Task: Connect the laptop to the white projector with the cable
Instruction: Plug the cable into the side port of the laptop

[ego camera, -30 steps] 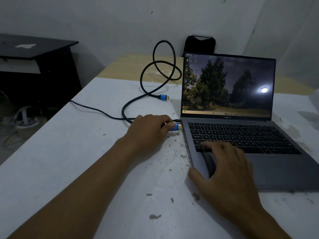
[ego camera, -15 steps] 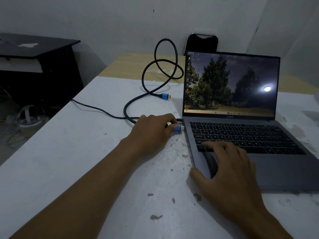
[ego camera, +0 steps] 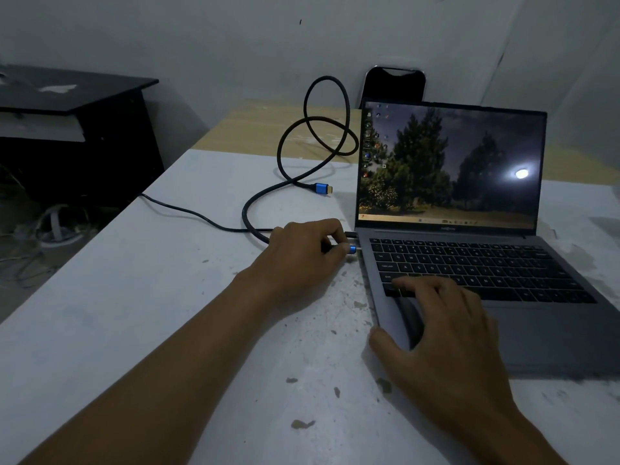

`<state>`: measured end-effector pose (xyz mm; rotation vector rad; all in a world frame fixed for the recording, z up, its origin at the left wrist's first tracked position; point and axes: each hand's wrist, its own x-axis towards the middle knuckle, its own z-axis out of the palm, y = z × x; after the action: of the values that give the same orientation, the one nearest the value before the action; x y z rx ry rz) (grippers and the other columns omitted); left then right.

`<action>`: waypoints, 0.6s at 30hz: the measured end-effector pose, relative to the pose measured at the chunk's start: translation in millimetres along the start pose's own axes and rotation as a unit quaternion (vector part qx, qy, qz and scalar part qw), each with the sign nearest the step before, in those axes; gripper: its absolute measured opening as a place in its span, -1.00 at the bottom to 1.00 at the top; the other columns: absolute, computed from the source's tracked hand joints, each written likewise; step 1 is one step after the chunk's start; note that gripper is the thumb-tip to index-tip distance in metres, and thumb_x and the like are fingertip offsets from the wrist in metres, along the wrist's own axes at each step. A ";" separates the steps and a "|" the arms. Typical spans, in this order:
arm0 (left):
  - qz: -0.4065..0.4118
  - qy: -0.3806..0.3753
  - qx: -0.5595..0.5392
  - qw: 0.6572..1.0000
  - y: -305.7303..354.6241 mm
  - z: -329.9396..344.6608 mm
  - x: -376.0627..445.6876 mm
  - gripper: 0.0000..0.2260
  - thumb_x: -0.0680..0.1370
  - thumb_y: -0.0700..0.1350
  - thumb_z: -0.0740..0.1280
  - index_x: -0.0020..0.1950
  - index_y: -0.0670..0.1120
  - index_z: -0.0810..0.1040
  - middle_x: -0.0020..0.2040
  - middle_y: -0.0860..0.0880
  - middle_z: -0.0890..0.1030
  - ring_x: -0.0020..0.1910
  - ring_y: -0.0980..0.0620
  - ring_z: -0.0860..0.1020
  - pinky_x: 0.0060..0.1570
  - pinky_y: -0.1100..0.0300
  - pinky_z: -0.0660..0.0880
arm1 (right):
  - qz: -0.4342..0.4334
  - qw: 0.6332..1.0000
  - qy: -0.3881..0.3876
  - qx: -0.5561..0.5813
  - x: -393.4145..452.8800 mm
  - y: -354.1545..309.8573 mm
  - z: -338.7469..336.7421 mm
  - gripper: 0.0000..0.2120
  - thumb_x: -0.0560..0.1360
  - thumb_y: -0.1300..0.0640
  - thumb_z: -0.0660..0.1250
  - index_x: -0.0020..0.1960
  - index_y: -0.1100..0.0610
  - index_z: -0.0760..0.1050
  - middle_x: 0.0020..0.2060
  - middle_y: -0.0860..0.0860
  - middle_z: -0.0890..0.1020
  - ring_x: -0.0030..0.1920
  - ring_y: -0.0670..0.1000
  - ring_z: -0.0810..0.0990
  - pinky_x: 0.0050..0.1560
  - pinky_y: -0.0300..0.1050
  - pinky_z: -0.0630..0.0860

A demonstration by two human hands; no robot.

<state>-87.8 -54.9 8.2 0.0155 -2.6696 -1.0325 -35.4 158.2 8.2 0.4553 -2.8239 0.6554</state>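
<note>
An open grey laptop (ego camera: pixel 550 317) sits at the right of the white table, its screen lit with a tree wallpaper. My left hand (ego camera: pixel 302 253) pinches the blue plug (ego camera: pixel 352 249) of the black braided cable (ego camera: pixel 255 206), and the plug's metal tip touches the laptop's left edge. The cable loops back over the table to its free blue plug (ego camera: pixel 322 188), which lies on the tabletop. My right hand (ego camera: pixel 436 333) rests flat on the laptop's front left corner, fingers spread on the keys. No white projector is in view.
A thin black power cord (ego camera: pixel 188 213) runs from the table's left edge to a plug (ego camera: pixel 350 234) in the laptop's side, just behind my left hand. A black chair back (ego camera: pixel 396 83) stands behind the laptop. A dark cabinet (ego camera: pixel 77 129) stands at the left.
My left hand has pushed the blue plug rightward until its tip meets the laptop's left edge. My right hand has stayed on the laptop.
</note>
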 end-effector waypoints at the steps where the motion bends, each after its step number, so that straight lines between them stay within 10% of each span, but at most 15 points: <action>1: -0.005 -0.001 -0.002 1.000 -0.3 -0.3 1.5 -0.87 0.57 0.21 0.25 -0.11 0.25 0.54 -0.17 0.19 0.63 -0.05 0.05 0.57 0.08 -0.13 0.55 | 0.001 1.000 -0.001 0.001 0.1 -0.1 0.0 -0.32 0.24 -0.37 0.18 0.31 -0.15 0.36 0.21 -0.15 0.42 0.27 -0.06 0.30 0.28 0.04 0.27; 18: 0.005 -0.012 0.048 0.999 -0.3 -1.7 7.0 -0.78 0.56 0.06 0.38 0.18 0.11 0.67 -0.03 0.09 0.65 0.04 0.05 0.56 0.19 -0.07 0.48 | 0.002 1.000 -0.005 -0.005 -0.3 -2.0 -2.4 -0.35 0.25 -0.37 0.15 0.30 -0.18 0.36 0.19 -0.18 0.41 0.25 -0.09 0.28 0.25 -0.01 0.25</action>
<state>-94.2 -57.0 11.0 0.0104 -2.7354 -0.9059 -34.1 157.7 11.0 0.4534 -2.8363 0.6405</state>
